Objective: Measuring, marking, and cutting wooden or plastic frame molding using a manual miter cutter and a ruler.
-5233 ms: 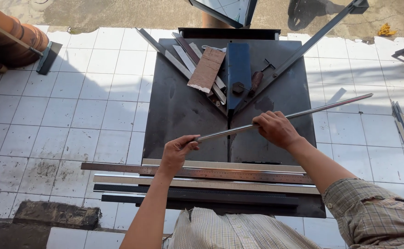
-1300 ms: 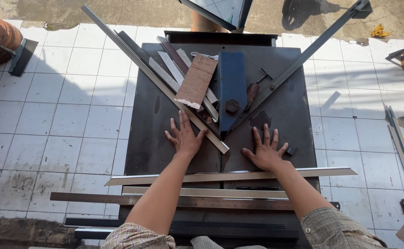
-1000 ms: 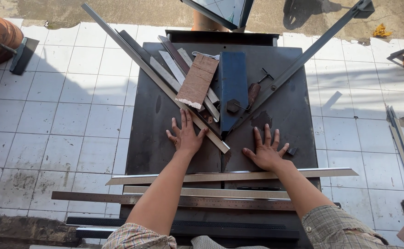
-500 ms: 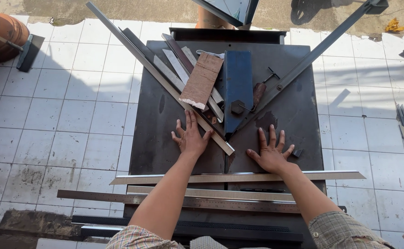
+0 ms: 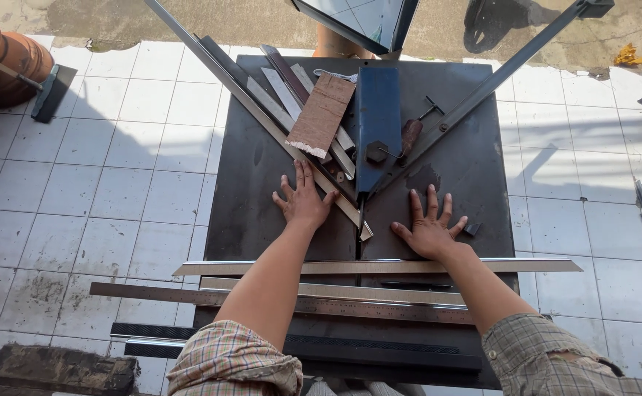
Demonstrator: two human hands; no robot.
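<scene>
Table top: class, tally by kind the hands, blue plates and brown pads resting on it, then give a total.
hands: 2 (left hand, right hand)
blue plate: 1
brown pad: 1
total: 4

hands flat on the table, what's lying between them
In the head view, between the left hand and right hand lie the lower end of a slanting metal strip and bare dark table.

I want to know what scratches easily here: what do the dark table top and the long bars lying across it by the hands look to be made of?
Table top: likely steel plate, dark, matte, blotchy.
Long bars: probably aluminium or steel profile, pale, brushed, straight-edged, catching light.
</scene>
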